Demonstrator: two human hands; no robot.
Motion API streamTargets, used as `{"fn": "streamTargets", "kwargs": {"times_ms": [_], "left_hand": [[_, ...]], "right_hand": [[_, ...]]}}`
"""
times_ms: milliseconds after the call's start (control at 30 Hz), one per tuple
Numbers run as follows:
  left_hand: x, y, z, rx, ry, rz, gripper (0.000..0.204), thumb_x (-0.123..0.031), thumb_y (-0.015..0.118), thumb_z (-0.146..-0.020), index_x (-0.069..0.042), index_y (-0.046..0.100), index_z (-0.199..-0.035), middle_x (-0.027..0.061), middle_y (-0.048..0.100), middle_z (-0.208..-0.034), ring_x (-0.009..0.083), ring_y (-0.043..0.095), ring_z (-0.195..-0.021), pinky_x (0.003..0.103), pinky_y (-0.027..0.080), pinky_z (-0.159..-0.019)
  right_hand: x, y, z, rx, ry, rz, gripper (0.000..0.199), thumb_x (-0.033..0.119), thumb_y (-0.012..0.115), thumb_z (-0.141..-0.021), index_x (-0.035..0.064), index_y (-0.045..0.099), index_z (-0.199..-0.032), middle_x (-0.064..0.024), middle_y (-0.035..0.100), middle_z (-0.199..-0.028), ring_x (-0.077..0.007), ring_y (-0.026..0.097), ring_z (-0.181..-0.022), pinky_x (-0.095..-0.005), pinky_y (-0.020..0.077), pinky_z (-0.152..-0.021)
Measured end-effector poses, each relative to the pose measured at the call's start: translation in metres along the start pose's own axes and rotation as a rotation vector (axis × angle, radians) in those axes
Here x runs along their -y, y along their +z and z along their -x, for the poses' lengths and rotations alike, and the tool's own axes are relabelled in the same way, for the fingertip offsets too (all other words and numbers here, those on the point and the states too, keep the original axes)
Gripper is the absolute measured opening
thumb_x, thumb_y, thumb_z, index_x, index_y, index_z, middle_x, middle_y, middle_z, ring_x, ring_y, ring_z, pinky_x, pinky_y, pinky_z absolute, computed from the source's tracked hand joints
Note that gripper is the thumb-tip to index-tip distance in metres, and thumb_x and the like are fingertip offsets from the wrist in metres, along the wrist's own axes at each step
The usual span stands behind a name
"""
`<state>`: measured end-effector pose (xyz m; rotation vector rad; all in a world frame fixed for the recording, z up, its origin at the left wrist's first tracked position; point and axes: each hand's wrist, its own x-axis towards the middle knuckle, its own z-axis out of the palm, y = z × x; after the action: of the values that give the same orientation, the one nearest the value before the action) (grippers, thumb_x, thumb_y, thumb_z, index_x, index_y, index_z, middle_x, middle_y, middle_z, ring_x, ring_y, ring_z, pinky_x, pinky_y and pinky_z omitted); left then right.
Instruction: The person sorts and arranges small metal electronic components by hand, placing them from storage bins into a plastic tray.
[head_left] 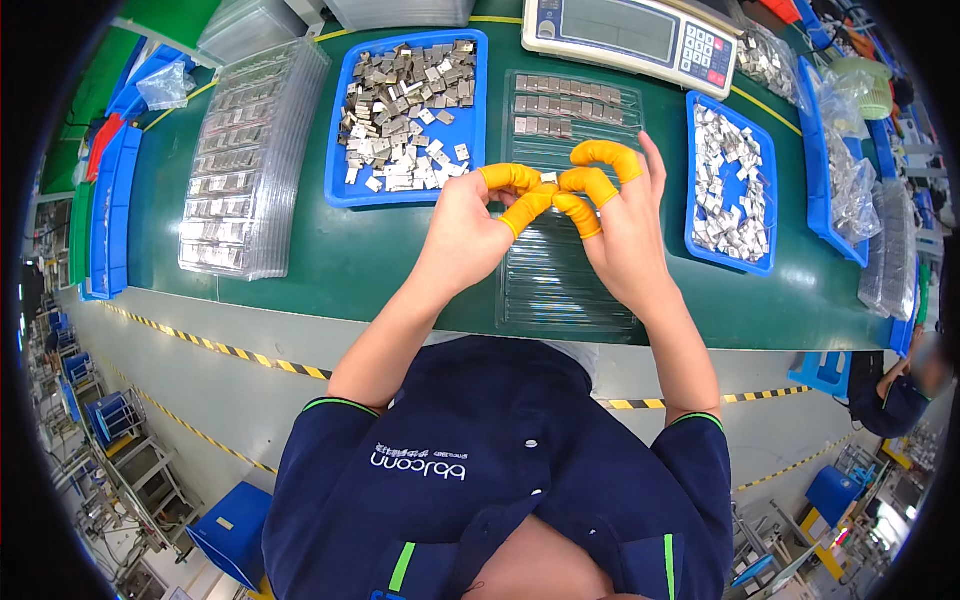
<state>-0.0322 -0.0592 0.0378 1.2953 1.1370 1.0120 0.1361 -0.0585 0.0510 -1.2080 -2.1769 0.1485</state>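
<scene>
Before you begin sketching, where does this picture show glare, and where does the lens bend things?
Head view: bright streaks on the clear tray below the fingertips, shine on the stacked trays at left; the green table's near edge bows, and the corners go black.

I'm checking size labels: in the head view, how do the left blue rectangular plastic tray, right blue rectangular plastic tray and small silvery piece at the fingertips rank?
Largest to smallest:
1. Left blue tray
2. Right blue tray
3. Silvery piece, far smaller
</scene>
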Motion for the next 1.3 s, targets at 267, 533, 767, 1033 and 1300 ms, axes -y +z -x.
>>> {"fn": "streamTargets", "kwargs": {"times_ms": [267,533,767,1033,1300], "left_hand": [[0.002,-0.006,-0.005,-0.011,-0.018,0.008,0.016,-0.007,0.066,-0.077,0.001,0.065,-0.091,0.0032,0.064,-0.078,0.0089,0.051,-0.068,0.023,0.043,-0.068],[0.002,0.0,-0.014,0.044,-0.084,0.123,0.018,-0.008,0.065,-0.079,0.002,0.065,-0.094,0.005,0.065,-0.081,0.0087,0.054,-0.07,0.023,0.044,-0.069],[0.0,-0.015,-0.014,-0.023,-0.005,0.063,0.014,-0.007,0.056,-0.085,0.001,0.063,-0.093,0.0061,0.064,-0.086,0.011,0.056,-0.081,0.024,0.043,-0.076],[0.012,-0.064,0.007,-0.396,0.204,-0.067,0.012,-0.004,0.052,-0.088,0.004,0.06,-0.089,0.0082,0.063,-0.089,0.0141,0.057,-0.085,0.026,0.043,-0.079],[0.008,-0.096,-0.012,-0.464,0.394,-0.953,0.033,-0.007,0.066,-0.075,-0.004,0.057,-0.107,0.0117,0.057,-0.11,0.0274,0.052,-0.102,0.035,0.041,-0.087]], "right_hand": [[-0.025,-0.02,0.0,-0.118,0.042,0.191,0.012,0.011,0.066,-0.071,0.0109,0.063,-0.082,-0.0032,0.055,-0.101,-0.0217,0.049,-0.102,-0.0468,0.02,-0.102],[-0.008,-0.003,-0.008,-0.017,0.031,0.035,0.014,0.013,0.065,-0.074,0.0119,0.061,-0.087,-0.0041,0.052,-0.111,-0.0232,0.046,-0.107,-0.05,0.0178,-0.103],[-0.031,0.004,-0.021,-0.124,0.09,0.145,0.014,0.012,0.066,-0.073,0.0101,0.063,-0.086,-0.0078,0.053,-0.108,-0.0278,0.044,-0.108,-0.0467,0.0198,-0.103],[-0.064,0.029,-0.018,0.0,0.185,0.325,0.014,0.01,0.063,-0.074,0.0075,0.066,-0.089,-0.0092,0.054,-0.111,-0.0263,0.041,-0.113,-0.0469,0.0164,-0.105],[-0.062,0.016,-0.018,-0.071,0.194,0.349,0.019,0.017,0.066,-0.075,0.0095,0.066,-0.092,-0.0074,0.057,-0.106,-0.0239,0.045,-0.109,-0.0438,0.0214,-0.103]]}}
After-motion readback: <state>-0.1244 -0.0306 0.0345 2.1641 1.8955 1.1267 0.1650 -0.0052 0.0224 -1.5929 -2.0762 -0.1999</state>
